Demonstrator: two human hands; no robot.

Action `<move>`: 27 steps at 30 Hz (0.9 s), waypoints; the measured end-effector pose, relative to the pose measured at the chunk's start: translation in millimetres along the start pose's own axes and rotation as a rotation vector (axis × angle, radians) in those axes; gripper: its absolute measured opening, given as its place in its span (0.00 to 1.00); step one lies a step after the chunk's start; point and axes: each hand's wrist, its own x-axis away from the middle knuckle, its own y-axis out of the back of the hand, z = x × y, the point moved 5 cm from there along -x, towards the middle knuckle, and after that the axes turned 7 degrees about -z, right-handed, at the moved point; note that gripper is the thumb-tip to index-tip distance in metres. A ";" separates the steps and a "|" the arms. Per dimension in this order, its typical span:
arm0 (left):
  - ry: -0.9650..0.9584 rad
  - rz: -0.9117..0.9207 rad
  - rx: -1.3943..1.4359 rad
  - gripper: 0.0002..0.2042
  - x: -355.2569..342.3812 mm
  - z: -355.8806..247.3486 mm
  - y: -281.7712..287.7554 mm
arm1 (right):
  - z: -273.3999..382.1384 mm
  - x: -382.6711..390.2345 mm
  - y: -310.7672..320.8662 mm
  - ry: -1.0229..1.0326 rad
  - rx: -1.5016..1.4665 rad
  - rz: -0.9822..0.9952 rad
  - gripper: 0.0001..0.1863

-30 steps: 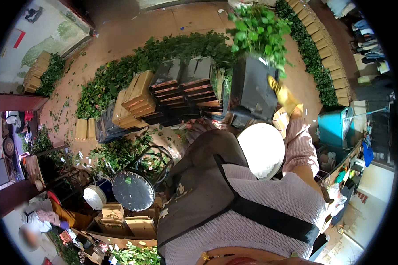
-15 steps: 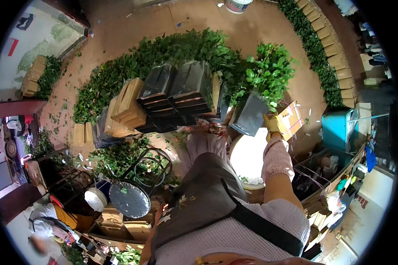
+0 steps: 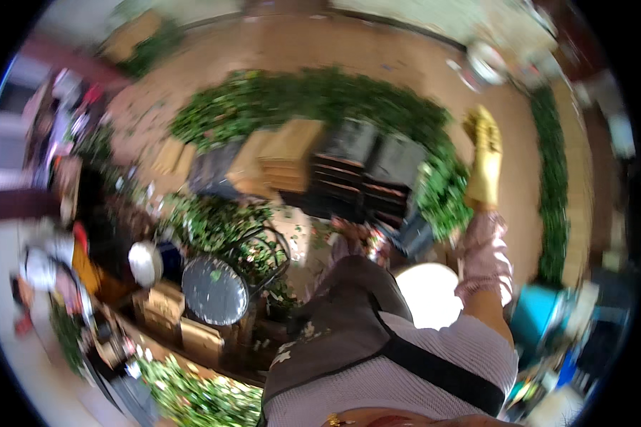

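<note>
My right hand (image 3: 486,156), in a yellow glove, is stretched out over the floor with its fingers extended. Nothing shows in it, though motion blurs it. Close by on its left are green leafy stems (image 3: 445,196) standing out of a dark wrapper (image 3: 414,238). Left of that lies a stack of black-wrapped bundles (image 3: 345,146) and brown paper-wrapped bundles (image 3: 292,149), with a wide band of leaves (image 3: 320,89) behind them. A white round surface (image 3: 431,295) stands beside my body. My left hand is not in view.
A round black stool (image 3: 216,290) stands at the left, near loose leafy cuttings (image 3: 221,220). On the right are a row of brown-wrapped greenery (image 3: 552,192) and a turquoise bin (image 3: 538,313). A white bucket (image 3: 486,65) is at the far right. Another person (image 3: 53,274) is at the left edge.
My right hand has left the brown paper package it was touching and reached farther forward. The view has turned, so the stack sits farther right and the package no longer shows.
</note>
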 end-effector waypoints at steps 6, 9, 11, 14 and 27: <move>0.005 -0.260 0.095 0.14 53.3 100.5 -108.3 | 59.1 89.2 -251.4 0.243 -0.136 0.756 0.18; 0.035 -0.423 0.226 0.14 87.8 107.4 -170.3 | 68.9 243.9 -336.3 0.445 -0.258 1.467 0.18; 0.195 -0.611 0.278 0.12 115.9 79.6 -187.6 | 70.1 372.1 -333.1 0.566 -0.231 1.861 0.20; 0.296 -0.975 0.436 0.10 184.2 -16.0 -139.8 | 59.5 541.4 -276.0 0.808 -0.156 2.674 0.25; 1.085 -1.985 0.007 0.25 481.6 -5.3 -129.4 | 137.3 844.5 63.4 1.483 -1.516 2.415 0.33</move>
